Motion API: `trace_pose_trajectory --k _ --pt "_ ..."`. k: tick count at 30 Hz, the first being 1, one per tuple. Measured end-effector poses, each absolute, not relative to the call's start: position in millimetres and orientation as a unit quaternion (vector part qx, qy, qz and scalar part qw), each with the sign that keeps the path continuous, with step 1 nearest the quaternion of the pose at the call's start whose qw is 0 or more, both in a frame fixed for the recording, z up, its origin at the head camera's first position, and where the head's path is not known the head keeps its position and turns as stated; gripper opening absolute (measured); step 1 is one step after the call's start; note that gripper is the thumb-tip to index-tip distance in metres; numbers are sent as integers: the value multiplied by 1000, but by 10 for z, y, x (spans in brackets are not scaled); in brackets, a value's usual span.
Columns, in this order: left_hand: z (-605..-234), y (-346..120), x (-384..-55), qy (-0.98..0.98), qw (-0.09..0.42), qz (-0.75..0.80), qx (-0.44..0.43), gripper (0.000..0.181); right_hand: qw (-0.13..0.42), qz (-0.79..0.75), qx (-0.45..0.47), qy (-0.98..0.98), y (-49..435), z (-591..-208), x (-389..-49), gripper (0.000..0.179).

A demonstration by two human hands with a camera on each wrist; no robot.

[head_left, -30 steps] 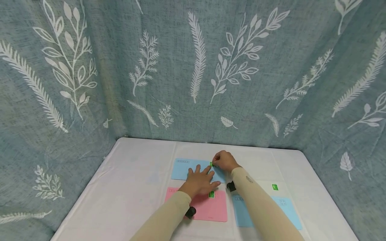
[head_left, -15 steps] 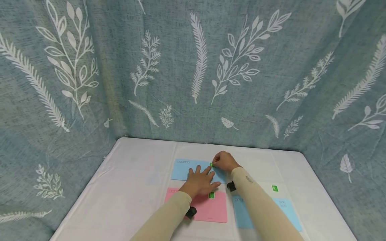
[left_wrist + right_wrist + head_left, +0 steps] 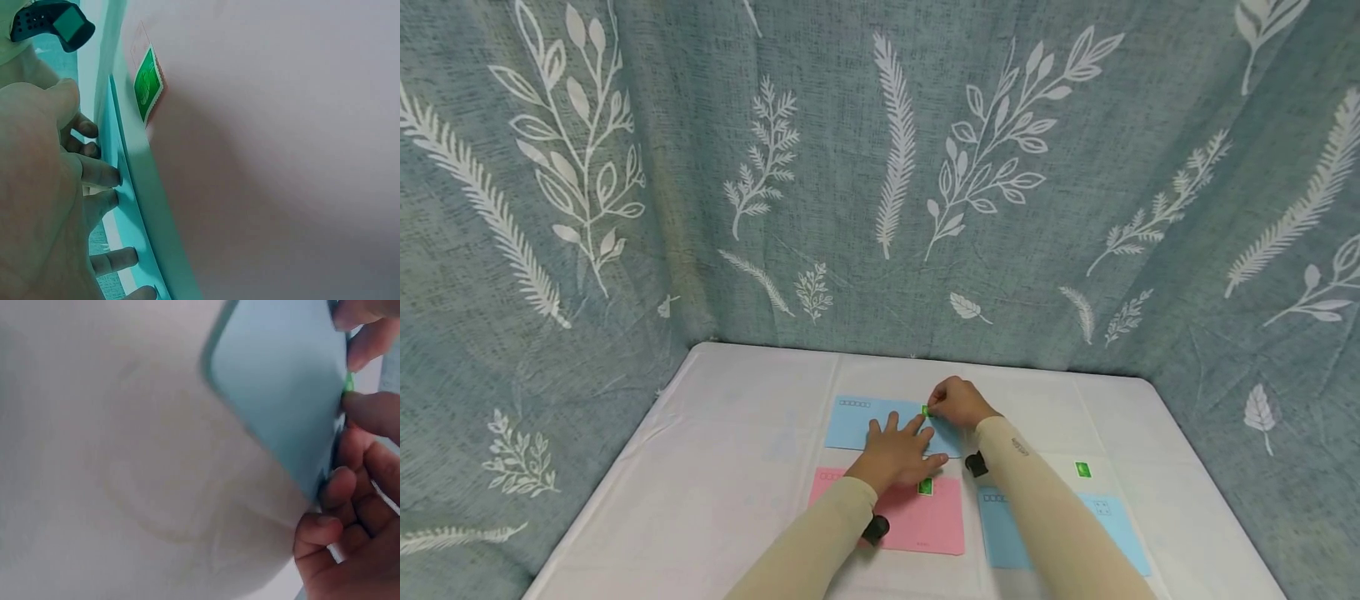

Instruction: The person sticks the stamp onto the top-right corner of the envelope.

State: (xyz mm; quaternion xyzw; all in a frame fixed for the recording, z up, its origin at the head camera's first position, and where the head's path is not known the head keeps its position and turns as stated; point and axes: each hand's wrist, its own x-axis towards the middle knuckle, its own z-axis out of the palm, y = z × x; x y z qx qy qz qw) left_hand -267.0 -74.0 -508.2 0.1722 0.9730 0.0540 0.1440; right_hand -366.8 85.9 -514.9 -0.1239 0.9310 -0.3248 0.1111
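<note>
A blue envelope lies at the far middle of the table. My left hand rests on it, palm down with the fingers spread. At the envelope's upper right corner, my right hand pinches a small green stamp. In the right wrist view, the thumb is right at the green edge of the stamp, and the other fingers curl beside the envelope. Below my left hand is a pink envelope bearing a green stamp, seen also in the left wrist view.
A second blue envelope lies at the near right, partly hidden under my right sleeve. Beyond it a loose green stamp lies on the white table. A leaf-patterned curtain hangs behind the table.
</note>
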Motion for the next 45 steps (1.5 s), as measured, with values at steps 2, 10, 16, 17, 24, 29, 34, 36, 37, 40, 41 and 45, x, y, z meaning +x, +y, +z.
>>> trace_pose_trajectory --k 2,10,16,17,24,29,34,36,37,40,41,45 --pt "-5078 -741 -2670 973 145 54 172 72 109 -326 -124 931 857 -5139 -3660 12" --pt "-5060 -740 -2671 972 145 58 173 71 90 -319 -127 935 850 -5179 -3669 18" --pt "-5055 -743 -2685 973 144 56 173 71 95 -329 -131 930 887 -5182 -3704 14" --pt "-5056 -744 -2686 973 144 56 173 72 93 -331 -131 930 889 -5185 -3706 14" --pt "-5061 -744 -2693 972 146 60 173 73 97 -330 -131 930 898 -5197 -3712 14" --pt "-5092 -735 -2687 972 147 63 171 74 104 -330 -126 930 907 -5216 -3706 11" --pt "-5091 -744 -2675 972 147 64 172 72 98 -332 -129 929 887 -5243 -3709 18" --pt "-5076 -751 -2676 973 144 63 171 72 95 -331 -133 929 883 -5232 -3713 16" --pt "-5072 -753 -2680 973 142 62 171 72 94 -330 -134 930 882 -5224 -3715 14" --pt "-5063 -757 -2687 973 142 62 172 72 96 -330 -131 930 882 -5209 -3712 10" --pt "-5062 -758 -2683 973 143 62 173 72 97 -329 -132 930 883 -5214 -3708 10" --pt "-5062 -759 -2692 972 145 63 173 73 90 -328 -137 930 879 -5237 -3714 14"
